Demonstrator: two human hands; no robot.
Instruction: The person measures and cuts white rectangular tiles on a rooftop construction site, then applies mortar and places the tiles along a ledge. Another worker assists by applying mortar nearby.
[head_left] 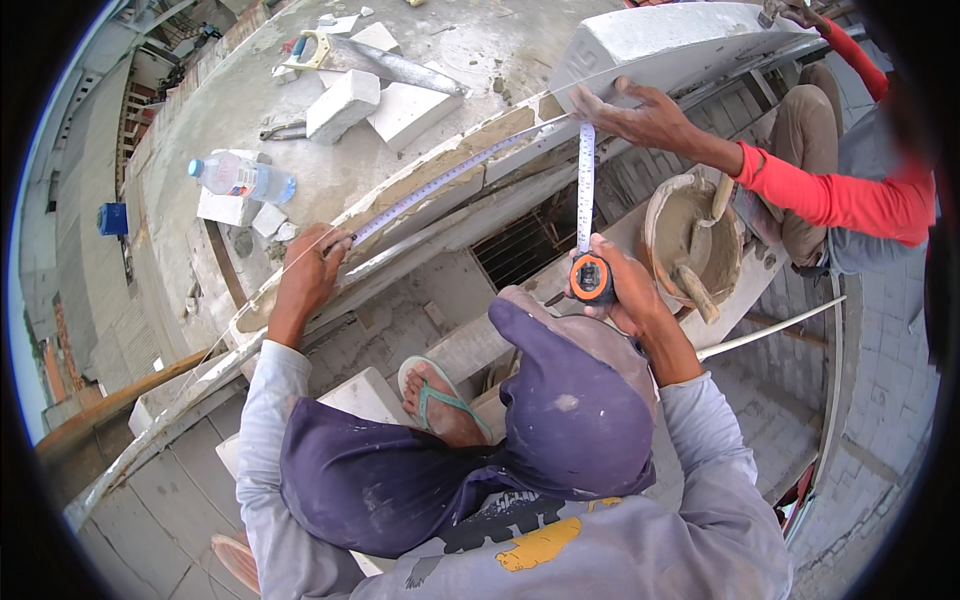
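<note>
My right hand (632, 288) grips a tape measure (591, 278) with an orange and black case. Its white blade (586, 190) runs up from the case to the block at a co-worker's hand (640, 118). A stretch of tape also lies along the mortar-covered wall edge (400, 180), reaching my left hand (306, 275). There the fingers are closed on the tape's end. The co-worker's fingers are spread beside the end of a large white block (640, 45) on the wall. A thin string passes close to my left hand.
A handsaw (375, 62), pliers (283, 130), broken white block pieces (343, 105) and a water bottle (243, 178) lie on the slab beyond the wall. To the right stands a mortar bucket (655, 235) with a trowel (695, 292) in it. Below the wall is a dark grated opening (525, 245).
</note>
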